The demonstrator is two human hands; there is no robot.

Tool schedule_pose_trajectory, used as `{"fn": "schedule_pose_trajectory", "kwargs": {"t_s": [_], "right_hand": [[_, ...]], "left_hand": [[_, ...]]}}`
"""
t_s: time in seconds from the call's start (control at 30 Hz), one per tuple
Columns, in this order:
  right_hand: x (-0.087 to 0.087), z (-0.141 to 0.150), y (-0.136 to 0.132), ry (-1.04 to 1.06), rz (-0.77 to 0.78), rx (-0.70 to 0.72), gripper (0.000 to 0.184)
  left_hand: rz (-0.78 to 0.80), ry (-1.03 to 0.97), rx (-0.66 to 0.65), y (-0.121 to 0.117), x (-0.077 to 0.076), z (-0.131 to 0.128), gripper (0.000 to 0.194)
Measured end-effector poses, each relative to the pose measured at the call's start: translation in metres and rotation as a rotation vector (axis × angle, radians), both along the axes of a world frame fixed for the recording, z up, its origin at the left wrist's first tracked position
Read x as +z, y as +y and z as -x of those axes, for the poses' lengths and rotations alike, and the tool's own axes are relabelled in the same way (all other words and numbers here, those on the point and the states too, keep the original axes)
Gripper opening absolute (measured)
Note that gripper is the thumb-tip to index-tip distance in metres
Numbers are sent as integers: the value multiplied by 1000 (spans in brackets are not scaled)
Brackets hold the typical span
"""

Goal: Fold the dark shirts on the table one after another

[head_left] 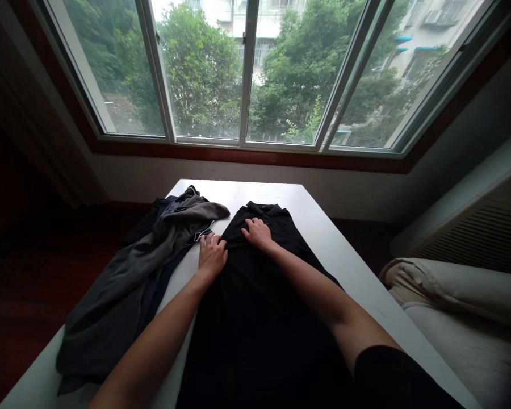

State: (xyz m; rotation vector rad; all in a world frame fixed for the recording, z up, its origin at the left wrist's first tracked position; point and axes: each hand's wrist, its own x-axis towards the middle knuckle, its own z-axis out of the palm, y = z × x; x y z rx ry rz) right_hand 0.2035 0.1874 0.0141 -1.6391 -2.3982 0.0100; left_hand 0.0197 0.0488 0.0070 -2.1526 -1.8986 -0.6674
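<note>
A black collared shirt (259,318) lies spread on the white table (319,227), its collar (264,209) toward the window. My right hand (258,232) rests on the chest of the shirt just below the collar, fingers spread over the cloth. At the shirt's left edge is my left hand (213,254), its fingers apart and touching the fabric, which wrinkles slightly beside it. Close to its left side lies a loose pile of clothes, with a dark grey garment (145,261) on top and navy cloth showing underneath. My forearms cover part of the shirt.
Behind the table's far edge stand a low wall (221,170) and a wide sliding window (242,74). To the right are pale cushions (464,289) and a slatted panel (485,227). Dark wooden floor (29,284) and a curtain (38,125) are on the left.
</note>
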Motion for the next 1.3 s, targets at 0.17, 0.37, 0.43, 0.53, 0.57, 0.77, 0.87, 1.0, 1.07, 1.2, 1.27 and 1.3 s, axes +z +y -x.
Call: {"fn": "schedule_pose_trajectory", "kwargs": {"t_s": [0.17, 0.37, 0.43, 0.53, 0.57, 0.77, 0.87, 1.0, 1.07, 1.2, 1.27, 1.3], "right_hand": [[1, -22, -15, 1, 49, -70, 48], [-1, -22, -10, 260, 120, 45, 39], [0, -23, -6, 327, 104, 31, 40], [2, -29, -3, 335, 124, -2, 42], [2, -31, -3, 320, 141, -15, 41], [4, -33, -17, 101, 236, -68, 28], [11, -28, -21, 37, 143, -84, 30], [20, -14, -16, 55, -28, 12, 33], [23, -3, -8, 81, -14, 108, 31], [21, 21, 9, 127, 43, 195, 28], [17, 32, 15, 116, 88, 182, 29], [13, 36, 17, 97, 113, 169, 31]], "left_hand": [[-47, -32, -43, 6, 4, -1, 17], [-51, -54, -71, 2, 17, -9, 22], [-14, -74, -78, 1, 19, -10, 24], [79, -83, -116, 0, 17, -12, 25], [110, -78, -129, 1, 16, -13, 25], [126, -52, -64, 2, 9, -12, 26], [89, -58, 5, 3, 6, -8, 25], [63, -43, 67, 4, 4, -6, 21], [71, -32, 91, 4, 4, -6, 21], [70, -16, 107, 2, 4, -6, 21], [65, -9, 111, 1, 5, -5, 21], [68, -8, 116, 0, 5, -4, 21]]}}
